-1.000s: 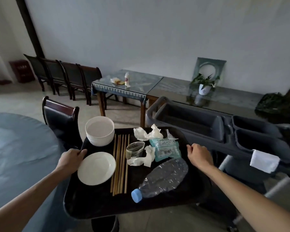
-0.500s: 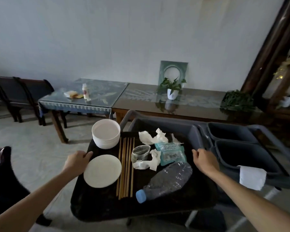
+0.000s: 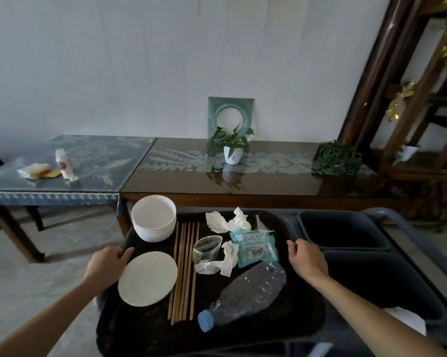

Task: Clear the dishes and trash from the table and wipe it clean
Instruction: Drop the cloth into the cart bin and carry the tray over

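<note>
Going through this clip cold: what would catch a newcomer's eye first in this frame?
A loaded black tray fills the foreground, with the left hand and right hand gripping its side edges. On it, a white plate and stacked white bowls sit left of a row of chopsticks; crumpled tissues and a crushed plastic bottle lie on the right.

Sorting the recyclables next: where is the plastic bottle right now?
In the head view, the crushed plastic bottle lies on its side on the black tray, front right, between the chopsticks and the right hand.
</note>
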Action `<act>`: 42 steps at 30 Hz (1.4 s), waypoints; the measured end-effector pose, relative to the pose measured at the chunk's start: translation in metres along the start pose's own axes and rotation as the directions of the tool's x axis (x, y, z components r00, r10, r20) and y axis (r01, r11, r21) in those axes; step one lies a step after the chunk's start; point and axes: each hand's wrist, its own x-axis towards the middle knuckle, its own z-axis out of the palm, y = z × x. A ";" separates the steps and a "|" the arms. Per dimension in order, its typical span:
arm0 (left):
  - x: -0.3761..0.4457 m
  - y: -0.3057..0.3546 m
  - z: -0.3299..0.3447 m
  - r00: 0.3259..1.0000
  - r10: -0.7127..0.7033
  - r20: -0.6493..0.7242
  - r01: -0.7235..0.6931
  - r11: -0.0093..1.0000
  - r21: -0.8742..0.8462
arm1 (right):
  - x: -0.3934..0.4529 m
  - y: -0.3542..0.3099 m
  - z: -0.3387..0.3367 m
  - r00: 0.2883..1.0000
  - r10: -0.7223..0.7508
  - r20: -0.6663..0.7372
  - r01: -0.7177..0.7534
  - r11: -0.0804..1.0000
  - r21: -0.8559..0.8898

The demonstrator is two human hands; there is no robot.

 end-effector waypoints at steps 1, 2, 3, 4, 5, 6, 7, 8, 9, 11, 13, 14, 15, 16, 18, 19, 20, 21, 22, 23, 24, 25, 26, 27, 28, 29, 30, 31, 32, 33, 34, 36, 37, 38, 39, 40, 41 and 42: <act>0.013 0.007 0.007 1.000 -0.003 0.001 0.003 1.000 0.005 | 0.015 0.002 0.008 1.000 0.005 -0.012 -0.005 1.000 -0.001; 0.025 0.014 0.013 1.000 0.004 0.001 -0.004 1.000 0.014 | 0.027 0.003 0.016 1.000 0.017 -0.019 -0.017 1.000 -0.004; 0.036 0.021 0.019 1.000 0.014 -0.003 -0.014 1.000 0.020 | 0.038 0.005 0.022 0.999 0.033 -0.023 -0.033 0.999 -0.008; 0.046 0.027 0.025 1.000 0.022 -0.005 -0.022 0.999 0.025 | 0.048 0.006 0.028 0.998 0.049 -0.027 -0.049 0.999 -0.015; 0.055 0.032 0.032 1.000 0.020 -0.001 -0.020 1.000 0.024 | 0.057 0.007 0.034 0.998 0.062 -0.032 -0.063 0.998 -0.027; 0.063 0.036 0.037 1.000 0.015 0.005 -0.016 0.999 0.033 | 0.063 0.009 0.041 0.997 0.069 -0.035 -0.071 0.997 -0.042; 0.071 0.037 0.044 1.000 0.010 0.018 -0.011 0.999 0.049 | 0.069 0.010 0.047 0.997 0.072 -0.031 -0.074 0.996 -0.059; 0.078 0.038 0.051 1.000 0.005 0.028 -0.007 0.997 0.073 | 0.074 0.011 0.052 0.997 0.069 -0.022 -0.070 0.995 -0.076; 0.085 0.037 0.057 0.999 -0.003 0.034 0.000 0.995 0.096 | 0.076 0.010 0.057 0.998 0.068 -0.018 -0.069 0.994 -0.089; 0.095 0.037 0.069 0.999 -0.006 0.036 0.000 0.990 0.142 | 0.081 0.010 0.065 0.998 0.068 -0.011 -0.069 0.990 -0.121; 0.102 0.040 0.078 0.998 0.009 0.060 -0.023 0.973 0.229 | 0.085 0.012 0.071 0.997 0.074 -0.005 -0.074 0.984 -0.163; 0.104 0.041 0.081 0.997 0.007 0.074 -0.026 0.966 0.257 | 0.084 0.013 0.074 0.997 0.079 0.007 -0.076 0.979 -0.187; 0.103 0.042 0.084 0.997 -0.003 0.082 -0.019 0.964 0.266 | 0.082 0.015 0.078 0.997 0.076 0.021 -0.070 0.976 -0.206; 0.103 0.043 0.086 0.997 -0.010 0.081 -0.012 0.963 0.268 | 0.081 0.016 0.081 0.998 0.063 0.028 -0.055 0.973 -0.224; 0.103 0.044 0.091 0.996 -0.027 0.084 0.003 0.962 0.275 | 0.079 0.019 0.087 0.998 0.044 0.038 -0.033 0.968 -0.249; 0.103 0.043 0.093 0.995 -0.034 0.091 0.007 0.959 0.284 | 0.078 0.020 0.090 0.997 0.047 0.055 -0.031 0.965 -0.261; 0.105 0.042 0.094 0.995 -0.034 0.099 0.003 0.956 0.294 | 0.076 0.021 0.094 0.996 0.050 0.071 -0.028 0.960 -0.277; 0.106 0.041 0.096 0.994 -0.032 0.102 0.000 0.954 0.300 | 0.073 0.022 0.099 0.995 0.054 0.083 -0.028 0.956 -0.292; 0.107 0.039 0.099 0.994 -0.025 0.102 -0.007 0.954 0.300 | 0.070 0.022 0.101 0.995 0.059 0.086 -0.030 0.953 -0.302; 0.108 0.038 0.101 0.995 -0.021 0.094 -0.008 0.955 0.297 | 0.069 0.022 0.103 0.995 0.060 0.080 -0.032 0.950 -0.311; 0.110 0.037 0.103 0.996 -0.020 0.085 -0.006 0.956 0.295 | 0.069 0.021 0.103 0.995 0.063 0.074 -0.036 0.947 -0.320; 0.111 0.036 0.106 0.997 -0.023 0.079 -0.001 0.955 0.295 | 0.071 0.020 0.102 0.995 0.068 0.068 -0.042 0.944 -0.327; 0.111 0.035 0.108 0.997 -0.024 0.075 0.001 0.955 0.295 | 0.071 0.020 0.102 0.995 0.073 0.066 -0.047 0.941 -0.334; 0.112 0.035 0.109 0.997 -0.028 0.073 0.005 0.955 0.296 | 0.072 0.019 0.102 0.995 0.073 0.064 -0.047 0.939 -0.341; 0.112 0.035 0.110 0.997 -0.034 0.072 0.011 0.955 0.297 | 0.073 0.019 0.103 0.996 0.071 0.059 -0.046 0.939 -0.342; 0.113 0.036 0.111 0.997 -0.041 0.068 0.019 0.955 0.296 | 0.073 0.018 0.104 0.996 0.070 0.054 -0.047 0.940 -0.338; 0.114 0.037 0.111 0.997 -0.045 0.061 0.026 0.956 0.292 | 0.074 0.018 0.106 0.996 0.066 0.052 -0.046 0.943 -0.329; 0.114 0.037 0.111 0.997 -0.048 0.053 0.031 0.958 0.285 | 0.074 0.019 0.108 0.997 0.061 0.049 -0.043 0.948 -0.316; 0.114 0.036 0.112 0.998 -0.046 0.048 0.031 0.960 0.279 | 0.074 0.020 0.109 0.997 0.056 0.046 -0.040 0.953 -0.300; 0.114 0.035 0.112 0.998 -0.042 0.044 0.028 0.961 0.275 | 0.074 0.023 0.111 0.998 0.051 0.043 -0.036 0.958 -0.285; 0.115 0.033 0.112 0.999 -0.035 0.042 0.022 0.962 0.273 | 0.074 0.024 0.111 0.998 0.044 0.035 -0.033 0.961 -0.274; 0.115 0.032 0.112 0.999 -0.027 0.045 0.015 0.965 0.261 | 0.074 0.025 0.111 0.999 0.044 0.028 -0.035 0.964 -0.263; 0.115 0.033 0.112 0.999 -0.027 0.046 0.014 0.968 0.251 | 0.074 0.026 0.111 0.999 0.047 0.024 -0.040 0.965 -0.261; 0.115 0.034 0.113 0.999 -0.027 0.045 0.015 0.970 0.245 | 0.074 0.025 0.112 0.998 0.051 0.020 -0.044 0.964 -0.261; 0.116 0.035 0.113 0.999 -0.028 0.043 0.016 0.971 0.240 | 0.075 0.024 0.112 0.998 0.057 0.018 -0.050 0.964 -0.263; 0.117 0.036 0.114 0.999 -0.028 0.043 0.017 0.971 0.238 | 0.076 0.024 0.112 0.998 0.064 0.017 -0.057 0.962 -0.267; 0.118 0.036 0.115 0.999 -0.028 0.043 0.017 0.972 0.234 | 0.078 0.023 0.112 0.998 0.068 0.014 -0.061 0.959 -0.276; 0.118 0.037 0.115 0.998 -0.030 0.046 0.018 0.973 0.230 | 0.079 0.022 0.112 0.997 0.070 0.013 -0.064 0.956 -0.285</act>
